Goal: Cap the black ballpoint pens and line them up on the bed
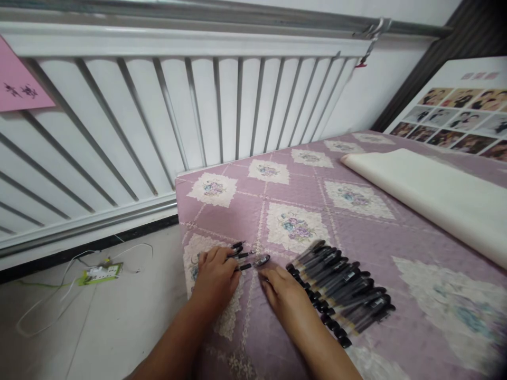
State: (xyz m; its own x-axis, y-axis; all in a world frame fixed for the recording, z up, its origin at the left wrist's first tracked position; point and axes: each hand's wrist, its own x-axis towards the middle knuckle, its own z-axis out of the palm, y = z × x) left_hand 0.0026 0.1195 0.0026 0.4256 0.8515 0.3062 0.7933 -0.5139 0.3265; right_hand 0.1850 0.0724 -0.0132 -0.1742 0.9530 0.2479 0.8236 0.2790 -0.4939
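My left hand (216,277) rests on the purple patterned cloth (277,211) with its fingers curled over three black pens (241,256) whose tips stick out to the right. My right hand (282,294) lies just right of it, fingers closed on a single black pen (262,260) that points up and away. Right of my right hand, a row of several black pens (340,290) lies side by side on the cloth, running diagonally toward the near edge.
A rolled cream sheet (431,195) lies across the far right of the cloth. A photo board (455,116) leans at the back right. A white slatted radiator cover (178,105) fills the wall behind. A power strip with cables (100,272) lies on the floor at left.
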